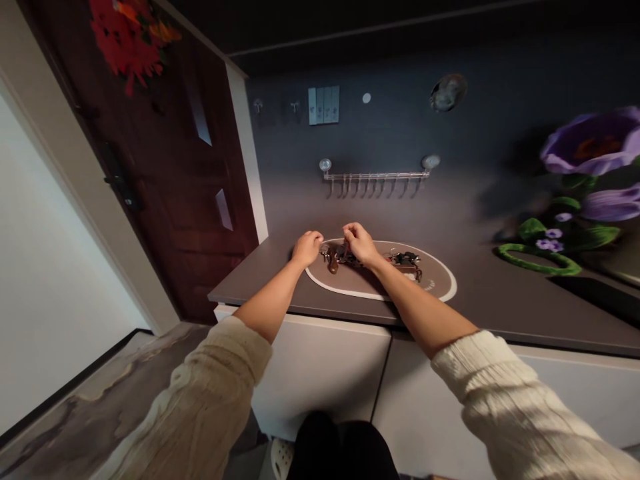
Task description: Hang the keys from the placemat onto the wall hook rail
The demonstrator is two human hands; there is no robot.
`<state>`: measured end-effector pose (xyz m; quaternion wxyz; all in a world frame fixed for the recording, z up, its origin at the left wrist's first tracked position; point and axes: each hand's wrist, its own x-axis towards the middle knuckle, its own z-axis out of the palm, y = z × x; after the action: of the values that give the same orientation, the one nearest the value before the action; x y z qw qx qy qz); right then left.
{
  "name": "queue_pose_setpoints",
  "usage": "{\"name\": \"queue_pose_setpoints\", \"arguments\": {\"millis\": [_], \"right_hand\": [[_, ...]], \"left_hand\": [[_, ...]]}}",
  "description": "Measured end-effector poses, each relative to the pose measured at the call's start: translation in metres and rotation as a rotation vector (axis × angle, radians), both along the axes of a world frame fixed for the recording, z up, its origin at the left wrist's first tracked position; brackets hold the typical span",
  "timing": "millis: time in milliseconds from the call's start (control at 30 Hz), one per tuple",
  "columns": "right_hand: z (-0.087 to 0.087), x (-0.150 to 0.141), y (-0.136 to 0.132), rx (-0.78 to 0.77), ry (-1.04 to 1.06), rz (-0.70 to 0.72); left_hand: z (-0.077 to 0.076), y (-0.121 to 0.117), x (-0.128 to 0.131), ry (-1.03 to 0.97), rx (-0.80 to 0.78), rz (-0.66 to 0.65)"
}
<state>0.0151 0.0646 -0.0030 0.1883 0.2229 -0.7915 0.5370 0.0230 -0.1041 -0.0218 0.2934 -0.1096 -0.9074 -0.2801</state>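
Through the head camera I look down on a dark grey countertop (500,293) set against a dark wall (285,173). White cabinet doors (320,363) form the front below it. An oval tan mat (350,283) with a white border lies on the countertop near the wall; the keys (410,260), with fobs, lie in clusters across it, and a brown fob (333,261) is at its left end.

My right hand (363,247) is over the keys, thumb and forefinger close together; I cannot tell whether they clamp anything. My left hand (307,251) is at the left edge of the mat, fingers bent; I cannot tell whether they are closed on anything. Both cream sleeves (210,373) end below bare forearms.

Room, left: dark red door (170,200) with black handle (123,180) and red ornament (130,47); marbled floor (100,400) below. Wall, above the mat: clear hook rail (377,176) on two round mounts; higher, two small hooks (258,106), a white disc (367,98) and a round, shiny piece (449,92). Right: purple flower (593,143), with a fuzzy green ring (540,268) on the countertop.

Markings: the pale label (323,105) on the wall has four upright strips with small dark characters, illegible. The pale lettering (430,285) at the mat's lower right is likewise too small to read.
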Motion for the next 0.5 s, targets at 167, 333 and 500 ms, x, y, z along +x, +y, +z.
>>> {"name": "queue_pose_setpoints", "arguments": {"millis": [167, 333, 500], "right_hand": [[-0.0068, 0.0021, 0.0029, 0.285, 0.178, -0.104], [-0.0089, 0.0031, 0.0007, 0.419, 0.181, -0.13], [-0.0094, 0.0039, -0.0017, 0.471, 0.155, -0.145]], "left_hand": [[-0.0004, 0.001, 0.0039, -0.111, -0.208, 0.037], [-0.0017, 0.0007, 0.002, -0.136, -0.283, 0.027], [-0.0031, 0.0001, 0.0011, -0.126, -0.318, 0.041]]}}
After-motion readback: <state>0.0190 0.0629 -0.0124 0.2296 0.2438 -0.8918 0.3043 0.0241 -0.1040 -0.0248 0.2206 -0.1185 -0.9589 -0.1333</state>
